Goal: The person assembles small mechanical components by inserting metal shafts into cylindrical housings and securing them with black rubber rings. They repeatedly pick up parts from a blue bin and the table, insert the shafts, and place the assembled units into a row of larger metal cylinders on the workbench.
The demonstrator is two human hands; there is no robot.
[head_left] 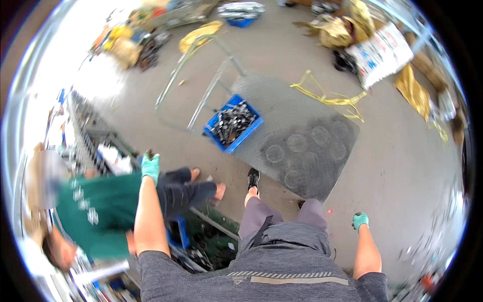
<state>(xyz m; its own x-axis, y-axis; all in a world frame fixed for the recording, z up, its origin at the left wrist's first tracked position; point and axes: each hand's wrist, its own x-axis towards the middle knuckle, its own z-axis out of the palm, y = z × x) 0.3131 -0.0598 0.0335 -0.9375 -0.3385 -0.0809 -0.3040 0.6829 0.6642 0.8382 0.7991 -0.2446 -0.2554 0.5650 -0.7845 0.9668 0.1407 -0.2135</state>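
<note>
My left hand (150, 166), in a teal glove with dark fingertips, is held out to the left in front of a seated person in a green shirt (108, 211). Its fingers are partly apart and I see nothing in them. Low on the right hangs my right hand (360, 220), also teal-gloved, with its fingers curled in and no object showing. Ahead of my feet, a blue crate (243, 139) full of small dark and shiny metal parts sits at the left edge of a dark platform cart (282, 110). Neither hand touches the crate or the cart.
The cart's metal tube handle (173, 80) rises at its far left. Yellow strapping (327, 99) lies across its far right edge. Sacks, including a white one (382, 55), lie back right. A blue bin of shiny parts (240, 22) stands far ahead. Machinery (90, 126) lines the left.
</note>
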